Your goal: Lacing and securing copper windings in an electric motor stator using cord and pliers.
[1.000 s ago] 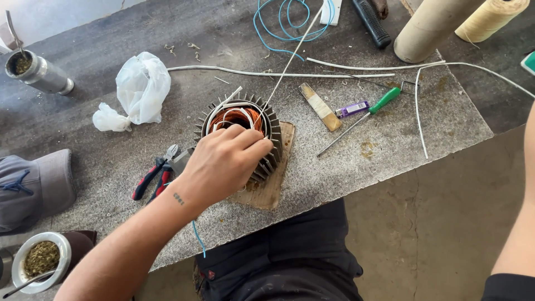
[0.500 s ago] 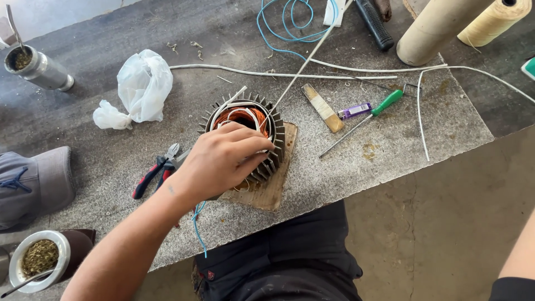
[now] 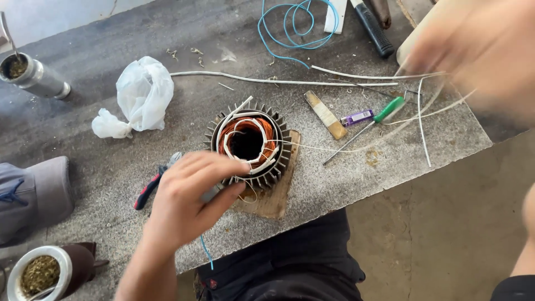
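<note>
Head view, left hand: the left hand [image 3: 186,203] lies low and left of centre, fingers curled loosely toward one another, fingertips at the near rim of the motor stator [image 3: 249,146]; whether they pinch the thin white cord [image 3: 334,149] there cannot be told.
Head view, right hand: the right hand [image 3: 479,50] is a blur at the upper right, raised well away from the left; its grip cannot be told.
Stator, place: just beyond the left fingertips, standing on end on a small wooden block [image 3: 273,192] on the grey tabletop [image 3: 111,184].
Stator, handling: a finned metal shell packed with copper windings [image 3: 262,139], so judged heavy, rigid and unlikely to slide.
Stator, where to hold: the outer fins give a firm, non-slip hold around the sides; the copper coils and white sleeving at the top look easily damaged and are better left untouched.
Cord, handling: light, limp, thin; it runs from the stator toward the right hand and would need a fingertip pinch.
Left of the left hand: red-handled pliers [image 3: 153,181], partly hidden by the fingers; farther up, a crumpled white plastic bag [image 3: 139,95].
Between the two hands: a green-handled screwdriver [image 3: 368,125], a small purple lighter [image 3: 356,117] and a flat wooden stick [image 3: 326,115].
Beyond the stator: a coil of blue wire [image 3: 295,22].
</note>
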